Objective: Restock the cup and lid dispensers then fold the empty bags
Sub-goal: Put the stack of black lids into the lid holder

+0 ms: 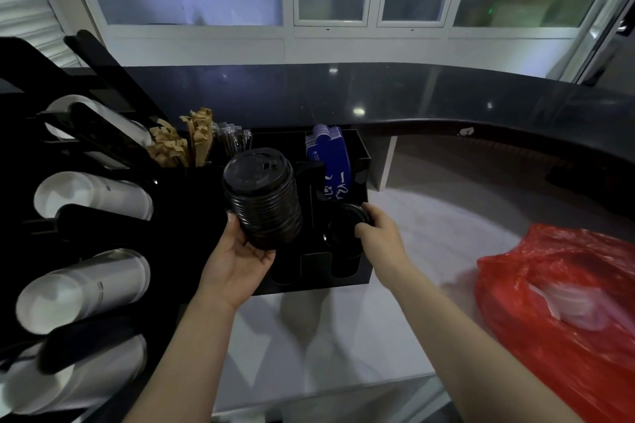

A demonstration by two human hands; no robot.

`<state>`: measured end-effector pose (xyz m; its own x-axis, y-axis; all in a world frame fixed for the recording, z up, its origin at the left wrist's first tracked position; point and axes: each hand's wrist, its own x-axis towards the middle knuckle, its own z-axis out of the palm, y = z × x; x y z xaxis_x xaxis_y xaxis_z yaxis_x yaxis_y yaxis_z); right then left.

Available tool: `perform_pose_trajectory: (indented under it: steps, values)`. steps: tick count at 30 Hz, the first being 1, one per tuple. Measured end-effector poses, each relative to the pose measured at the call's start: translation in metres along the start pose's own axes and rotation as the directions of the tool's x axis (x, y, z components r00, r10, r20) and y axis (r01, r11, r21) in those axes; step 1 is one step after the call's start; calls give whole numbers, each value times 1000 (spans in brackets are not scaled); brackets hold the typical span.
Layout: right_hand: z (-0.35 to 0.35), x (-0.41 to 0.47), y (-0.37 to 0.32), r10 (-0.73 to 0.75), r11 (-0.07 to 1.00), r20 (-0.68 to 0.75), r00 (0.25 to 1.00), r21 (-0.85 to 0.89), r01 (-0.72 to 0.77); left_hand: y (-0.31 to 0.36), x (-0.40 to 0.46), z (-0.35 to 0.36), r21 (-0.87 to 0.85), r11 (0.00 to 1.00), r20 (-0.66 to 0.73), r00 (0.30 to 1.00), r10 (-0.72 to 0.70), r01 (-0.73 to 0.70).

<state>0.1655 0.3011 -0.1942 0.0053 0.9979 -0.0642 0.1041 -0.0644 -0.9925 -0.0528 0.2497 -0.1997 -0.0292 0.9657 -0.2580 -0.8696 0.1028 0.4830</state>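
Head view, frame centre: left hand grips one stack of black lids; right hand pinches one lid over the black organizer. Four cup stacks fill the left edge; one red bag lies lower right.

White handwritten-looking marks are seen on the blue sleeves standing in the far right compartment of the black organizer; the marks cannot be read as words; a small dark print is carried on the side of the white cups in the rack at the left, too small and blurred to be made out; embossed marks on the top black lid cannot be read.
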Motion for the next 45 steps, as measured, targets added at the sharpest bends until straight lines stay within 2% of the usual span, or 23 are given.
perform_pose_trajectory:
  steps: [4,6,11,16,19,22,27,29,31,36,38,39,42,44,45]
  values:
    - [3,1,-4,-119,962,-65,991,-255,99,-1,2,-1,14,1000,-1,1000,-10,10]
    - [3,7,-9,-144,901,-17,989,-415,124,-2,3,-1,12,1000,-3,1000,-15,15]
    - [5,22,-21,36,703,143,989,-707,77,-3,3,0,7,1000,-1,1000,-26,26]
    - [13,39,-30,116,475,305,945,-853,216,-3,2,3,8,1000,-5,1000,-27,27]
    - [20,42,-29,142,318,370,918,-895,312,-2,2,4,20,999,-2,1000,-25,25]
    - [24,43,-26,4,182,423,906,-891,415,-1,2,5,22,999,6,1000,-23,23]
    - [22,39,-12,-224,150,410,884,-882,447,0,3,6,10,1000,19,1000,-11,11]
    - [19,37,-7,-269,99,410,872,-888,448,0,4,5,6,1000,20,1000,-10,10]
    - [18,35,-4,-233,18,462,856,-878,479,-2,5,4,5,1000,17,1000,-14,14]
    - [18,32,4,104,-195,535,838,-815,545,-6,6,5,7,1000,15,1000,-24,23]
    - [17,32,2,132,-134,528,839,-829,542,-6,5,5,12,1000,20,999,-25,25]
    - [15,32,-1,119,-42,531,839,-842,538,-7,5,5,21,1000,21,999,-24,24]
    - [5,30,-21,-85,320,488,869,-812,488,-11,5,7,38,999,11,999,-37,36]
    - [-4,26,-42,-253,569,332,909,-709,417,-16,6,11,37,998,10,999,-50,50]
    - [-8,22,-53,-287,698,275,917,-596,397,-19,7,14,42,998,10,998,-55,54]
